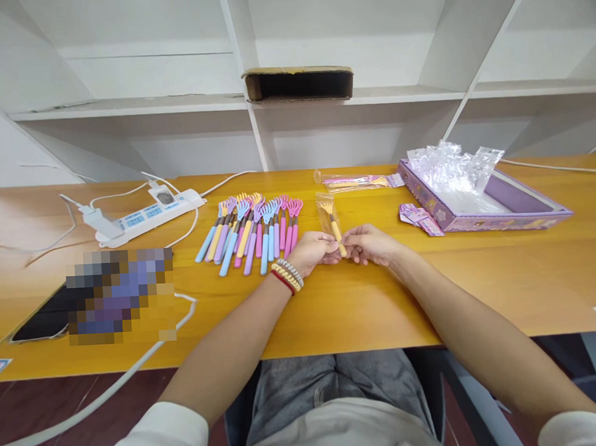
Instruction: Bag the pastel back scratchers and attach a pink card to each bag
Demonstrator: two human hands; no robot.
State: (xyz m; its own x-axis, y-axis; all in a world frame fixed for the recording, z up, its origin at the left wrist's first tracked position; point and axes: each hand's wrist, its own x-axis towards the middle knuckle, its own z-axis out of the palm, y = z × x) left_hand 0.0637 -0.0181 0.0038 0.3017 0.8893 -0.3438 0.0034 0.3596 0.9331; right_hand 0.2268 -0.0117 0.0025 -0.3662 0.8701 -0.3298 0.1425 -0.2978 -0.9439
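Note:
A small yellow back scratcher (335, 229) with a claw-shaped head lies inside a clear plastic bag (326, 205), its handle end pointing toward me between my hands. My left hand (312, 250) is closed, thumb and fingers pinching the bag just left of the handle. On the other side, my right hand (372, 244) has its fingertips drawn together at the bag's edge, close to the handle; exactly what they grip is partly hidden. Left of the bag, a spread of loose back scratchers (251, 232) in blue, purple, pink and yellow rests on the table.
Bagged back scratchers (358, 182) lie behind my hands. At the right, a purple box (508, 221) holds clear bags (449, 166), with printed cards (420, 218) beside it. A power strip (150, 219) with cables and a phone (40, 318) are left. A cardboard box (297, 70) sits on the shelf.

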